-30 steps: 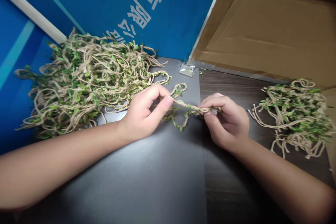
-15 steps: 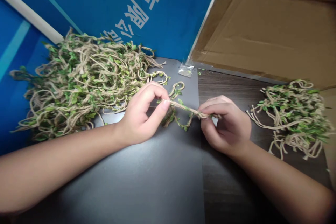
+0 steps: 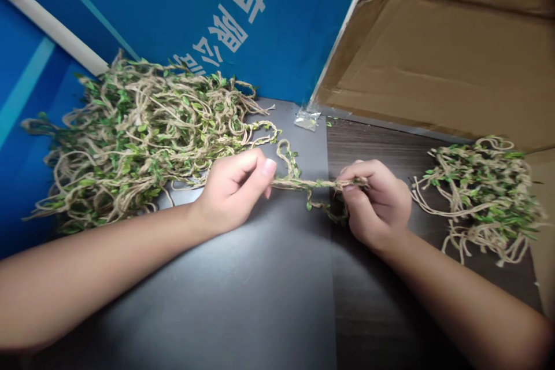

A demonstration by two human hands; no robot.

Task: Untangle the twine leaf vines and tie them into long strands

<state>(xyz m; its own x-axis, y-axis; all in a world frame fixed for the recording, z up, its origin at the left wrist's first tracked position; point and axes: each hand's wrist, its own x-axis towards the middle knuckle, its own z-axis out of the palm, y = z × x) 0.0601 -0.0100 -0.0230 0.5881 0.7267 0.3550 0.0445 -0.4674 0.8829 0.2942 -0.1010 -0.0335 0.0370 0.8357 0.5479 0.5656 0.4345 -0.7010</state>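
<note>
Panelling (image 3: 173,6), blue and printed with white characters, backed the left and middle of the workplace, and brown cardboard (image 3: 446,52) stood along the right, the two seeming to serve as a screen around the work. Below lay a smooth grey sheet (image 3: 225,289), meeting a dark wood-grain surface (image 3: 381,139) along a straight edge. Against the panelling sat a big tangled heap (image 3: 151,133) of leafy twine; well apart on the wood grain, a smaller bundle (image 3: 489,191) lay more tidily, probably so the two lots did not mix. The left hand (image 3: 236,191) and right hand (image 3: 379,202) met between them, within reach of both. A leafy cord (image 3: 318,184) stretched from one to the other across the sheet's edge, apparently pulled straight to keep it under control. The right thumb and forefinger were clamped on it; the left fingers were curled together on its other end, their exact grip hidden. A loose loop (image 3: 293,170) stood just behind the taut length. Farther back rested a small clear packet (image 3: 307,119), with leaf scraps (image 3: 329,122) beside it.
</note>
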